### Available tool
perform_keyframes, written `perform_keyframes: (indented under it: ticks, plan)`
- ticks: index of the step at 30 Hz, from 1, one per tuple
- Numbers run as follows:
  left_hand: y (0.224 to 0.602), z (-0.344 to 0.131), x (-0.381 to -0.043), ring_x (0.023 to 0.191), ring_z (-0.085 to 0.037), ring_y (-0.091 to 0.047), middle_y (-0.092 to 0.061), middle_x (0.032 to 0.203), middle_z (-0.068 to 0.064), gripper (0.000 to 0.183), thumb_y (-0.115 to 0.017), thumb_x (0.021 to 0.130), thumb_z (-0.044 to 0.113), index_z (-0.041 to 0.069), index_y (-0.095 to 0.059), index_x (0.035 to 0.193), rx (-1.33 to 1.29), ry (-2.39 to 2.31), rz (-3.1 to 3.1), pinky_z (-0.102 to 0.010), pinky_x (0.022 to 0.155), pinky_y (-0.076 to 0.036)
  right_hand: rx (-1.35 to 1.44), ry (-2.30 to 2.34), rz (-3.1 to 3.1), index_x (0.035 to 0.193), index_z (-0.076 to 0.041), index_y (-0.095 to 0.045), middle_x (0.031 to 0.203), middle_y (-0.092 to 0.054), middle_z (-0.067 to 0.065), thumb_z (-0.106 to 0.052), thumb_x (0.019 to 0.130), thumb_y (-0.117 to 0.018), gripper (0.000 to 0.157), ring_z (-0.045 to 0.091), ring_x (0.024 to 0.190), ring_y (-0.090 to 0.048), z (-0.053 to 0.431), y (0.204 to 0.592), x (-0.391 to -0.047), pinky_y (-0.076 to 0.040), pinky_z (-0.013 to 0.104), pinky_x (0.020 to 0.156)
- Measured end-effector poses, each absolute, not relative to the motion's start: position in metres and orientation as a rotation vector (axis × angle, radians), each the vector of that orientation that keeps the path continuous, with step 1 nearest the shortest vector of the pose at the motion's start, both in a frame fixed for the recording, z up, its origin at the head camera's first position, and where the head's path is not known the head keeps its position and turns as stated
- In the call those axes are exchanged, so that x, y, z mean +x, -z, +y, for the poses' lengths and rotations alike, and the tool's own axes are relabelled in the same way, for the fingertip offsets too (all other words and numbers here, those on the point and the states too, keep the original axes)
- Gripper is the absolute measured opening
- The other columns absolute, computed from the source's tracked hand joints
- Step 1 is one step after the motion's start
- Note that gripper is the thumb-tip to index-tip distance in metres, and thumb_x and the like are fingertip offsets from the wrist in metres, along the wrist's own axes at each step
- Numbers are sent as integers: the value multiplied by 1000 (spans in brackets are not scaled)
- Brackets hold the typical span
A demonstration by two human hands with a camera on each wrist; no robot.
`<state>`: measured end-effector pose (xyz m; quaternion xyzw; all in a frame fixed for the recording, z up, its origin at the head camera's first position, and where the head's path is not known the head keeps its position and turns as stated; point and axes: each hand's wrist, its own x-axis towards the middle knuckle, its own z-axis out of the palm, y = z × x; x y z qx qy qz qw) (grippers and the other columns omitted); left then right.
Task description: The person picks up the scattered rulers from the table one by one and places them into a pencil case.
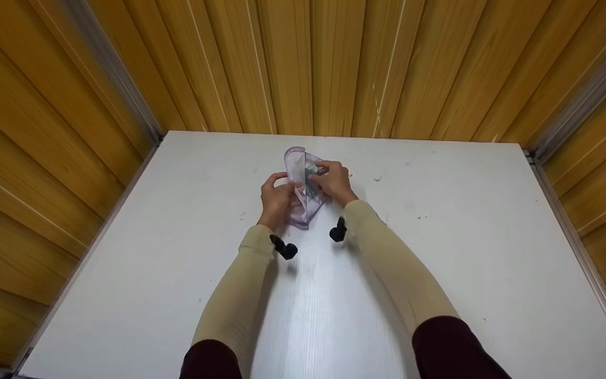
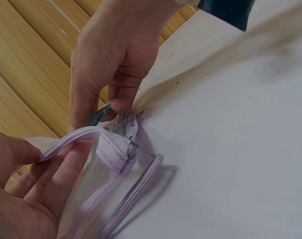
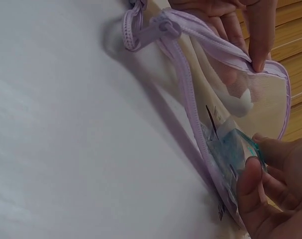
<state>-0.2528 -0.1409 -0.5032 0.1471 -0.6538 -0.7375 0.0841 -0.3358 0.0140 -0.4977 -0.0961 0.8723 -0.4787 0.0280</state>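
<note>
A lilac-edged mesh zipper pouch (image 1: 295, 164) is near the table's far middle, its mouth spread apart. My left hand (image 1: 276, 199) pinches one edge of the pouch between thumb and fingers, as the left wrist view also shows. At the opening, my right hand (image 3: 280, 186) pinches a thin, clear teal piece (image 3: 252, 149) of unclear kind. Beside that piece, crinkled clear-and-blue wrapping (image 3: 225, 152) lies within the pouch. Through the mesh a white object (image 3: 240, 104) shows; its kind is unclear. The lilac zipper (image 3: 188, 94) hangs loose along the near side.
Beneath the pouch spreads a white table (image 1: 177, 252) with small dark marks. Yellow wood-look panels (image 1: 313, 68) rise behind it and on both sides. Black wrist cameras (image 1: 286, 248) protrude inward from both sleeves.
</note>
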Motion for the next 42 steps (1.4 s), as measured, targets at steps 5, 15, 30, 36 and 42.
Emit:
perform_keyframes:
  ticks: [5, 15, 30, 36, 42]
  plan:
    - [504, -141, -253, 79, -31, -76, -77, 97, -19, 40, -61, 94, 0, -2, -58, 134, 414, 2195, -1953, -42, 64, -62, -314, 1457, 2725, 132, -5, -69, 113, -75, 12, -21, 93, -78, 43, 27, 104, -68, 15, 498, -336, -38, 51, 112]
    - [505, -141, -254, 77, -30, -75, -77, 95, -18, 42, -63, 94, 2, -3, -57, 135, 435, 2208, -1940, -38, 58, -61, -305, 1436, 2680, 136, -5, -66, 116, -74, 10, -14, 96, -72, 41, 24, 103, -67, 16, 495, -334, -17, 59, 121]
    - [503, -141, -253, 75, -25, -75, -77, 98, -17, 39, -62, 96, 2, 0, -58, 135, 449, 2209, -1949, -34, 58, -61, -328, 1462, 2646, 140, -9, -63, 111, -74, 12, -9, 97, -71, 44, 22, 83, -71, 17, 493, -330, -58, 31, 70]
    - [503, -141, -254, 69, -22, -73, -77, 98, -18, 42, -63, 96, 1, -1, -56, 137, 463, 2241, -1928, -36, 59, -61, -312, 1413, 2624, 144, -12, -59, 106, -76, 11, -12, 99, -68, 46, 24, 74, -73, 17, 488, -328, -52, 23, 49]
    - [501, -142, -255, 73, -23, -74, -77, 99, -15, 43, -62, 95, 3, 0, -57, 138, 482, 2213, -1961, -38, 61, -62, -332, 1378, 2646, 145, -11, -59, 109, -75, 10, -14, 101, -66, 45, 25, 79, -74, 19, 483, -324, -53, 26, 56]
